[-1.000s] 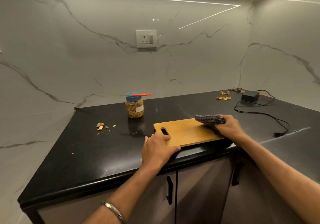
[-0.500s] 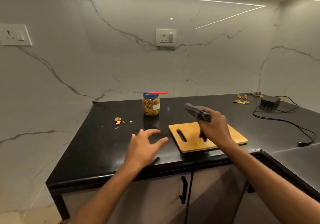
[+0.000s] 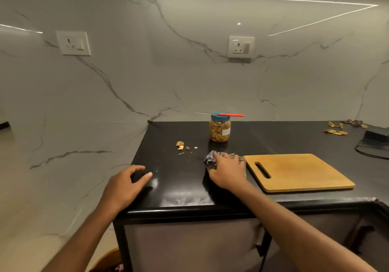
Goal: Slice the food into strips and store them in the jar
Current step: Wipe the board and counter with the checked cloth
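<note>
The black counter runs along a marble wall that carries two sockets, one above the counter's back edge and one out past its left end. Below the front edge are grey cabinet doors.

A wooden board lies flat near the front edge, right of centre, its handle slot toward the left.

The right hand lies palm down just left of the board, fingers curled over a bunched checked cloth and pressing it onto the counter; the cloth's right side touches or nearly touches the board's left corner. The left hand is at the front left corner of the counter, fingers loosely spread and bent, holding nothing; whether the fingertips touch the surface cannot be told.

The jar stands upright near the back edge, behind the cloth, blue lid on, filled with tan strips. A knife with a red handle lies flat across the lid, blade pointing left.

A black adapter with its cable sits at the right edge. Peels lie toward the back right, near the adapter. Small food scraps lie left of the jar, well apart from the board.
</note>
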